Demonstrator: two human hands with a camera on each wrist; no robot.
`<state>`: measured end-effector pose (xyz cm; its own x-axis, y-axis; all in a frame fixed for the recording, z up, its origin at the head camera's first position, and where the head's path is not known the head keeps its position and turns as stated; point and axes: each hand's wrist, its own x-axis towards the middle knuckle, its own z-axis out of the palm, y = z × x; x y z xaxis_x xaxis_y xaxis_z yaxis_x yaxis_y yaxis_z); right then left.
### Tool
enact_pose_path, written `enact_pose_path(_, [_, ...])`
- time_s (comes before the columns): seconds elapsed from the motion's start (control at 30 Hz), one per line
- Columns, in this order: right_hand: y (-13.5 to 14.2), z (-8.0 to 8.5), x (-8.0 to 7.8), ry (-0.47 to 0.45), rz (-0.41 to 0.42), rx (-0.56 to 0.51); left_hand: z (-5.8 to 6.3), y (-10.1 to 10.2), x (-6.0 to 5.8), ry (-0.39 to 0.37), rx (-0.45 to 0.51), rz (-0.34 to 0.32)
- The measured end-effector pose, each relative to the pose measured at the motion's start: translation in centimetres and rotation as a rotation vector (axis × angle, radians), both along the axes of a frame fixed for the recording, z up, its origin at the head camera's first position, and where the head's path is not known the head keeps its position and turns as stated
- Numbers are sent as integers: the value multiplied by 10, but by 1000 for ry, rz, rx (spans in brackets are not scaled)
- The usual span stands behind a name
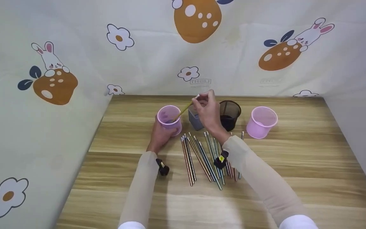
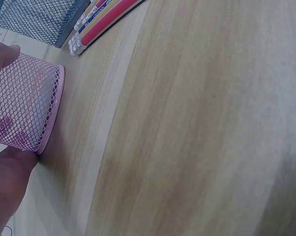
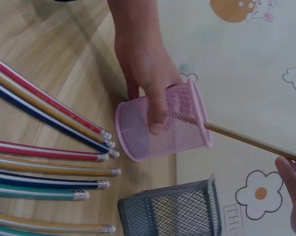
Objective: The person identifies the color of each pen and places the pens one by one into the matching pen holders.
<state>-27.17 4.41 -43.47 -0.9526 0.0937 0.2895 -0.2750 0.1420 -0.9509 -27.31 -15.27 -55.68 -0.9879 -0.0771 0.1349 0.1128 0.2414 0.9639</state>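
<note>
My left hand [image 1: 162, 135] grips a pink mesh pencil cup [image 1: 177, 129] from its left side, thumb across the front in the right wrist view. The cup stands on the table. Between thumb and fingers my right hand [image 1: 209, 111] pinches a yellow pencil [image 1: 185, 109] near its white eraser end. That pencil slants down to the left, its lower end inside the pink cup [image 3: 158, 142]. Below the hands lie several striped pencils [image 1: 202, 156] with white erasers, side by side, partly hidden by the right forearm.
Right of the held cup stands a grey square mesh holder [image 1: 196, 122], partly behind my right hand. A black mesh cup [image 1: 232, 111] and a second pink cup [image 1: 259, 128] stand farther right. Patterned cloth [image 1: 151, 57] rises behind and beside the wooden table [image 1: 116, 127].
</note>
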Motion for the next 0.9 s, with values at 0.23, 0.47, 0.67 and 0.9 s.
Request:
enact_pose_path(0.23, [-8,-10,-2,-9,2,55,0,0,0,13,-4,-12])
enact_pose_path(0.47, [-14,-21,-3,-32,65,33,-3,-1,0,20,-32,-7])
enact_pose_path(0.67, [-14,-29,-2,-34,60,59,-3,-1,0,-16,-58,-1])
enact_pose_path(0.9, [-14,-33,-2,-31,70,111,-1,-2,1,-25,-56,6])
